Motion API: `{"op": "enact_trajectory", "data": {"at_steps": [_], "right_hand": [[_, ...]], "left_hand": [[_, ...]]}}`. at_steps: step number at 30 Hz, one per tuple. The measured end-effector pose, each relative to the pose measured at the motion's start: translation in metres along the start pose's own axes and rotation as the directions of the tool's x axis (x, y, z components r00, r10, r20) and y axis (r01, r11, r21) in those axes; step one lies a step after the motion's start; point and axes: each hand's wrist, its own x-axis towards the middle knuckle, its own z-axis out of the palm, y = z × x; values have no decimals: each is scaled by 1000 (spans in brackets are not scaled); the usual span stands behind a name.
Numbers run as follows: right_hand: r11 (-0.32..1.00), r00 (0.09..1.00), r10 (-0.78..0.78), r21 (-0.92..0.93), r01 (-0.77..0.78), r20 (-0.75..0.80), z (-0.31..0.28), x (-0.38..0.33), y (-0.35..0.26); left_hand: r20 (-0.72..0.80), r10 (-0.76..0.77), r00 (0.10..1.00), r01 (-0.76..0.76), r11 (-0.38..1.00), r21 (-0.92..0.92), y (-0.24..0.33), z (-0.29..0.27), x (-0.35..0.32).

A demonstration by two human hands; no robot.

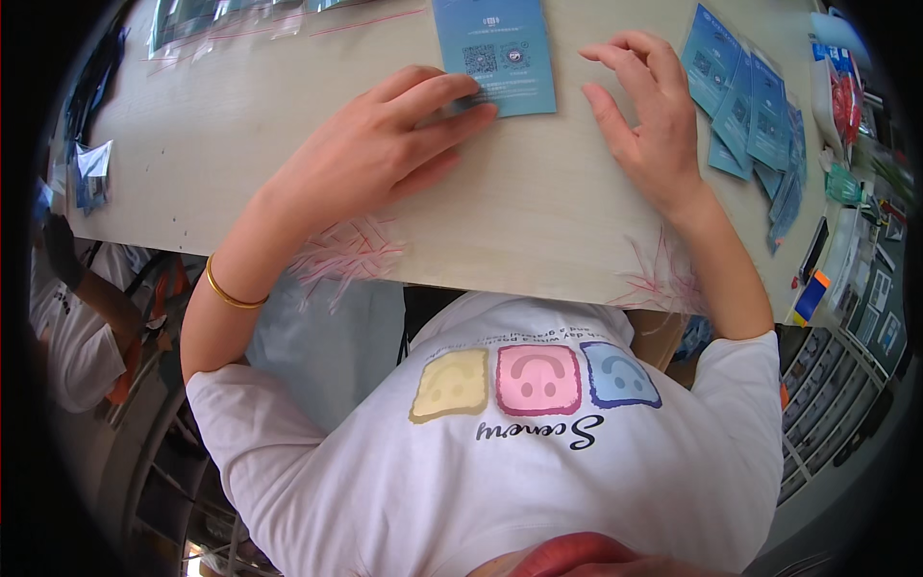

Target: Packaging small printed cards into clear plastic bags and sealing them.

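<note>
A blue printed card or flat packet (pixel 514 72) with two square codes lies on the pale table at the far middle. My left hand (pixel 399 130) rests at its lower left corner, with stretched fingertips on the edge; its thumb side is partly hidden. To the right of the card, my right hand (pixel 649 120) hovers apart from it, fingers spread and holding nothing. Beyond that hand, a fanned pile of similar blue cards (pixel 755 111) lies at the table's right side.
Clear plastic packets (pixel 226 29) lie at the far left, and a small silvery packet (pixel 93 173) at the left edge. Thin red-and-white strips (pixel 351 248) heap along the near edge, with more strips (pixel 663 274) at right. Another person's arm (pixel 101 298) shows at left.
</note>
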Motion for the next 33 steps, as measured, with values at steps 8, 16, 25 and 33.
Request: {"op": "enact_trajectory", "data": {"at_steps": [8, 16, 25, 33], "right_hand": [[947, 946, -239, -160, 277, 221, -20, -27, 25], [955, 931, -288, -2, 296, 223, -7, -23, -14], [888, 933, 188, 353, -295, 305, -8, -5, -12], [933, 913, 195, 218, -285, 359, 3, 4, -17]], "left_hand": [[-172, -147, 974, 131, 986, -101, -16, -14, -14], [-121, 34, 992, -39, 998, -41, -6, 2, 41], [4, 25, 1000, -25, 998, 65, -14, 22, 36], [14, 17, 1000, -18, 996, 92, -13, 22, 35]]}}
